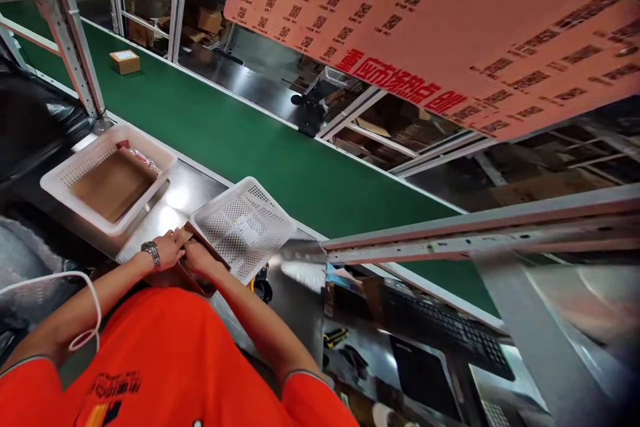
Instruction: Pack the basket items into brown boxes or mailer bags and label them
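Close to my body, both hands are at a brown cardboard box (187, 233), its flaps partly visible. My left hand (169, 249), with a metal watch on the wrist, has its fingers closed at the box's near left edge. Beside it, my right hand (198, 259) is closed on the same box, its fingertips hidden. Just beyond my right hand stands a white perforated basket (273, 213) with a white label (247, 229) in its bottom. Another white basket (55, 180), to the left, holds a flat brown carton (115, 183) and a shiny packet (143, 159).
A green conveyor belt (235, 127) runs across, carrying a small box (125, 62). Metal posts (75, 33) and a pink code board (360, 0) frame the bench. To the right are a keyboard (450, 327), a yellow-black cutter (335, 337) and a tape dispenser (263, 285).
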{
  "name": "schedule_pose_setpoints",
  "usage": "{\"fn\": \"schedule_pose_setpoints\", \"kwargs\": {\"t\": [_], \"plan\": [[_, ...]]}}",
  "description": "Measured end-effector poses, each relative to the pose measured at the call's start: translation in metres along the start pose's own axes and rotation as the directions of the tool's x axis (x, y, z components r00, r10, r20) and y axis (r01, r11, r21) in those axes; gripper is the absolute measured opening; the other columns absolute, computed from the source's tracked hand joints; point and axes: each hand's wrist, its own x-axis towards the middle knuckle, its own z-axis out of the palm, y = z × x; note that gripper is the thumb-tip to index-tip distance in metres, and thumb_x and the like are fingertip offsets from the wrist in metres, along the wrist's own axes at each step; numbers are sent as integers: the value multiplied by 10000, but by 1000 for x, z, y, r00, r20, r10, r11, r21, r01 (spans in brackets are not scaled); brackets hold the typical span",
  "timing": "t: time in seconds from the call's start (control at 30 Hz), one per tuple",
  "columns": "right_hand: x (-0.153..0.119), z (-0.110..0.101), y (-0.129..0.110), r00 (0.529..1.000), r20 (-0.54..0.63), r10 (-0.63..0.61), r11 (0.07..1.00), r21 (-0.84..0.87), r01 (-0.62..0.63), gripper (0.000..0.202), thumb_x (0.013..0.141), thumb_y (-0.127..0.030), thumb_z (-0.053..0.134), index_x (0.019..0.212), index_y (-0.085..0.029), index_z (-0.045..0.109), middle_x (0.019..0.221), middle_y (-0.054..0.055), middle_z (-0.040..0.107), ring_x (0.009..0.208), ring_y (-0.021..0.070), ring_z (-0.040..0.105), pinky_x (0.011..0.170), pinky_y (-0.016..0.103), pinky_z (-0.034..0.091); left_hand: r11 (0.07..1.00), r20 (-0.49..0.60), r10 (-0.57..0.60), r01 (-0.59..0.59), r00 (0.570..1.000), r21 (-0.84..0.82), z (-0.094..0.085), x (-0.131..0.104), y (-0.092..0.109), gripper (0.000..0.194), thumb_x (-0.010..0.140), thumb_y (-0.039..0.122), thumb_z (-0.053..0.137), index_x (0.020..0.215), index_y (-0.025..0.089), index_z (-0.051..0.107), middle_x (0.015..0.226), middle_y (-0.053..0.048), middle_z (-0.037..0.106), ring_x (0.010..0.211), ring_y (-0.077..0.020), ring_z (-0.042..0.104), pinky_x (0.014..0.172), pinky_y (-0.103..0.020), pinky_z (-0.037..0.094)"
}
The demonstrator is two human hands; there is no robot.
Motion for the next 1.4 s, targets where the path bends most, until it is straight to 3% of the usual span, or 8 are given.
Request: {"fn": "schedule_pose_setpoints", "kwargs": {"t": [0.13,0.23,0.37,0.57,0.87,0.93,1.13,1.4], "plan": [[-56,-7,25,989,-66,-135,985,100,141,695,930,-139,725,1605,-119,558,1581,215,636,1441,304,632,1188,404,558,999,87,33,-35,996,22,-12,-4,-4,595,1088,383,539,1624,131,597,1730,-257,475,1561,-436,531,1270,-544,461],[-104,6,49,939,-283,-194,942,215,259,665,985,-155,668,1636,-219,550,1710,183,515,1570,316,520,1256,489,519,1000,127,7,-9,992,14,-15,-4,-5,614,1104,386,494,1649,115,573,1744,-274,443,1552,-463,530,1253,-571,463],[-140,46,66,781,-622,44,927,317,200,609,1031,-350,716,1618,-291,564,1568,175,619,1416,335,647,1125,545,619,999,147,49,-45,988,-30,-15,-2,-11,643,1082,468,544,1634,142,600,1725,-264,480,1531,-487,545,1240,-582,469],[-123,92,60,506,-744,437,848,528,44,784,907,-593,824,1557,-233,573,1507,185,631,1370,380,648,1048,579,647,995,246,101,-99,964,-23,-23,-1,-19,1108,778,715,876,1698,208,523,1768,-278,399,1520,-543,535,1202,-601,509],[-72,103,53,326,-577,749,499,814,295,1200,732,-602,949,1687,-320,279,1672,202,485,1418,319,624,1223,607,509,982,276,74,-119,958,147,-25,5,-11,997,895,623,813,1729,198,470,1780,-313,346,1536,-569,499,1202,-621,492],[-75,110,55,332,-525,784,418,841,344,1085,791,-631,894,1658,-308,328,1652,197,520,1453,322,609,1263,636,457,979,277,38,-92,960,183,-23,5,-9,976,916,634,781,1733,206,463,1781,-308,346,1542,-570,488,1192,-629,496],[-100,134,69,577,-460,675,257,880,400,802,870,-682,795,1541,-329,533,1623,151,610,1562,323,539,1342,643,342,981,289,43,-95,956,170,-23,-2,-6,961,929,602,781,1738,211,439,1799,-301,308,1550,-550,485,1205,-614,483],[-41,92,82,571,-519,636,470,847,247,1053,613,-581,998,1507,-197,597,1573,205,645,1482,347,600,1304,563,422,995,272,-17,-11,962,103,-36,7,3,861,942,588,783,1644,150,544,1700,-337,442,1516,-532,523,1186,-596,499]]}}
